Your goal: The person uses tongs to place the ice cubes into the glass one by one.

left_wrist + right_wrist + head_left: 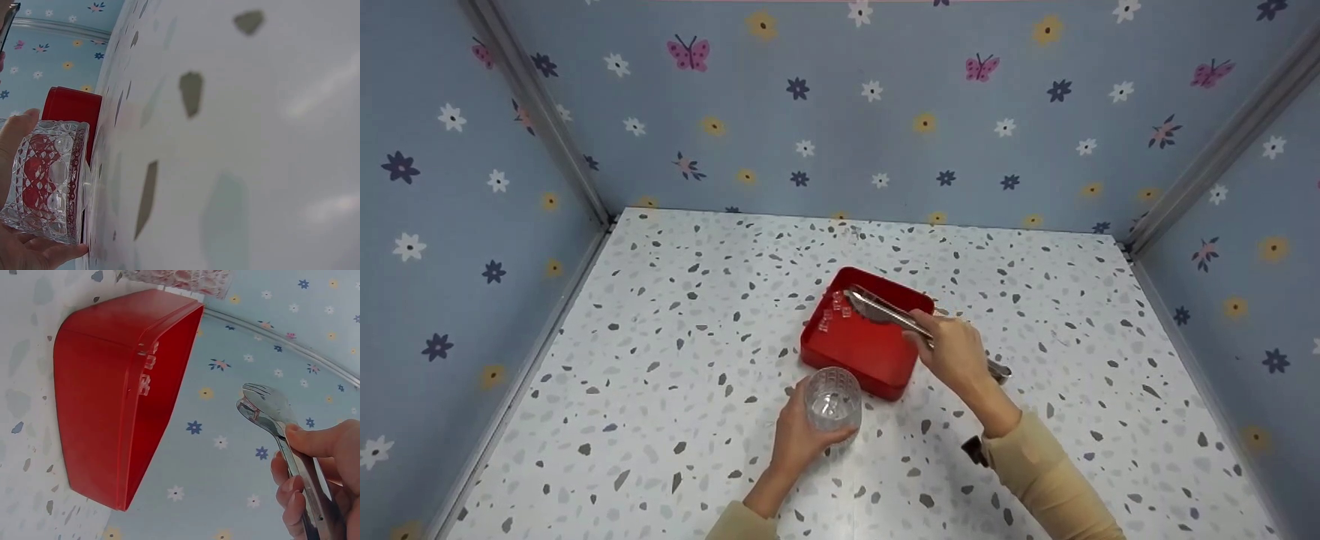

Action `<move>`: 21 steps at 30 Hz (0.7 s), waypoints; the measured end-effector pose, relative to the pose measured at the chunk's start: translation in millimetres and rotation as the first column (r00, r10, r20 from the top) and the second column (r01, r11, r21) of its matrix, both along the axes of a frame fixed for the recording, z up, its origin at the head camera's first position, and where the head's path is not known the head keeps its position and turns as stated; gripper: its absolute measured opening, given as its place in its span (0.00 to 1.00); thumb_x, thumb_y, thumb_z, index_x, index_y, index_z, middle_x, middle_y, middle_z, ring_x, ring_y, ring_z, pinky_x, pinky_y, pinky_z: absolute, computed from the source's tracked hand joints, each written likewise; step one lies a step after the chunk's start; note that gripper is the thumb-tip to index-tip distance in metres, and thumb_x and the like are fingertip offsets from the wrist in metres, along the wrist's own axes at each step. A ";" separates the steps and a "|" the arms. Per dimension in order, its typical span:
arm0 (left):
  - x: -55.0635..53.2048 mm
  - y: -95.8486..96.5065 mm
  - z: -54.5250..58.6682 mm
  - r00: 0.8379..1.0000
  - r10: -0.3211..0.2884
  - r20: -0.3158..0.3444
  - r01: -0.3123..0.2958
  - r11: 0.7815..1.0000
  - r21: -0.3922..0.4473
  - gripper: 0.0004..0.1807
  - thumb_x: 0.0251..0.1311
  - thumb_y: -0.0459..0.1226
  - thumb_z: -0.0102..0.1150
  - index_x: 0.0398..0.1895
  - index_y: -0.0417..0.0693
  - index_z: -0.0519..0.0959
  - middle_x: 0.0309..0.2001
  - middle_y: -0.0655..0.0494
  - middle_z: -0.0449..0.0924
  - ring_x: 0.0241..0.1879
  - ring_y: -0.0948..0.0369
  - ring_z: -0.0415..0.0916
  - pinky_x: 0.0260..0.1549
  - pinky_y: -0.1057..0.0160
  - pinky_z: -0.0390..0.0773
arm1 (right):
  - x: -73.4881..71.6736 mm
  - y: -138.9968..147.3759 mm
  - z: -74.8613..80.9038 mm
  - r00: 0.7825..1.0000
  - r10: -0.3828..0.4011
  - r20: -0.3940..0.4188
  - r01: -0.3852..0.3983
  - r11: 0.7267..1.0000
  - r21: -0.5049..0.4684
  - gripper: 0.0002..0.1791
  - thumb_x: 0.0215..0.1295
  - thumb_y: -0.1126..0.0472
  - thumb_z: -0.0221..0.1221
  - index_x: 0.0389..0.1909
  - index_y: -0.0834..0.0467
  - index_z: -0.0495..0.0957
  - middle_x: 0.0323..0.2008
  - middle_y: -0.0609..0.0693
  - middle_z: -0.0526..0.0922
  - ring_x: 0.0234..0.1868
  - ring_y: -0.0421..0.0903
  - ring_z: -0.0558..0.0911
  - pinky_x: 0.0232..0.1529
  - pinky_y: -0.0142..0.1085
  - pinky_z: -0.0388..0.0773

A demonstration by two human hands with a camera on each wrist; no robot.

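My left hand (797, 433) is wrapped round a clear patterned glass (834, 409), which stands upright on the table in front of a red tray (877, 349). The left wrist view shows the thumb and fingers on opposite sides of the glass (48, 180). Metal serving tongs (894, 315) are gripped by my right hand (956, 351), their tips over the tray's far left part. Several small clear pieces (836, 302) lie in the tray near its left wall. In the right wrist view the tongs' tips almost meet above the tray, with a small clear piece (249, 410) apparently between them.
The white speckled table (697, 315) is bounded by blue flowered panels (840, 105) at the back and both sides. A small dark object (975, 451) shows beside the right sleeve.
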State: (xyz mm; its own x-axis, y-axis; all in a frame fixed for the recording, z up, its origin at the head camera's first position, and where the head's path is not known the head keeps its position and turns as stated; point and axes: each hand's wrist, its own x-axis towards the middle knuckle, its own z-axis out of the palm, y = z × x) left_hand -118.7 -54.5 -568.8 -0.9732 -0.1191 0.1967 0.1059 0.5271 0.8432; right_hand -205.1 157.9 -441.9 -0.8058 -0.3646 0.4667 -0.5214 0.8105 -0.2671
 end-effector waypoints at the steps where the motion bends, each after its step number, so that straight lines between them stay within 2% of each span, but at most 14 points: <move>1: -0.3 -0.1 0.0 1.000 0.000 -0.002 0.000 1.000 0.002 0.53 0.25 0.54 0.73 0.59 0.44 0.60 0.51 0.47 0.70 0.51 0.52 0.68 0.48 0.53 0.69 | 2.2 0.2 0.9 1.000 0.006 -0.005 -0.006 1.000 -0.004 0.12 0.51 0.59 0.63 0.39 0.56 0.79 0.20 0.50 0.79 0.18 0.46 0.73 0.19 0.40 0.70; 10: -0.1 -1.8 2.0 1.000 -0.012 0.008 0.012 1.000 0.019 0.53 0.25 0.54 0.73 0.58 0.43 0.60 0.51 0.47 0.70 0.51 0.52 0.68 0.47 0.53 0.70 | 23.7 1.6 3.1 0.993 0.093 -0.077 -0.096 0.995 -0.034 0.12 0.50 0.59 0.64 0.38 0.57 0.80 0.22 0.48 0.81 0.16 0.42 0.73 0.18 0.37 0.71; 17: 0.0 -1.6 2.0 1.000 -0.006 0.022 0.005 1.000 0.016 0.54 0.24 0.54 0.73 0.59 0.43 0.59 0.52 0.47 0.70 0.52 0.52 0.67 0.48 0.53 0.69 | 34.9 0.0 0.7 0.988 0.132 -0.081 -0.135 0.991 -0.023 0.12 0.50 0.59 0.64 0.38 0.56 0.79 0.21 0.47 0.80 0.14 0.39 0.69 0.15 0.33 0.67; 21: -0.1 -1.2 1.9 0.999 -0.006 0.043 0.004 1.000 0.027 0.55 0.24 0.54 0.74 0.59 0.43 0.59 0.53 0.47 0.69 0.53 0.52 0.66 0.50 0.54 0.68 | 40.8 -0.9 0.0 0.984 0.150 -0.094 -0.152 0.988 -0.017 0.12 0.49 0.60 0.64 0.37 0.56 0.79 0.21 0.46 0.80 0.15 0.39 0.71 0.16 0.32 0.69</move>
State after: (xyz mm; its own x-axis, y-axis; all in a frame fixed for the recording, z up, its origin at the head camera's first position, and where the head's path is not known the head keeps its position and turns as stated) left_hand -118.8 -55.7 -566.9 -0.9813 -0.1188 0.1516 0.0719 0.5040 0.8607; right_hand -164.3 157.0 -441.9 -0.6953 -0.4665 0.5468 -0.6605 0.7146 -0.2303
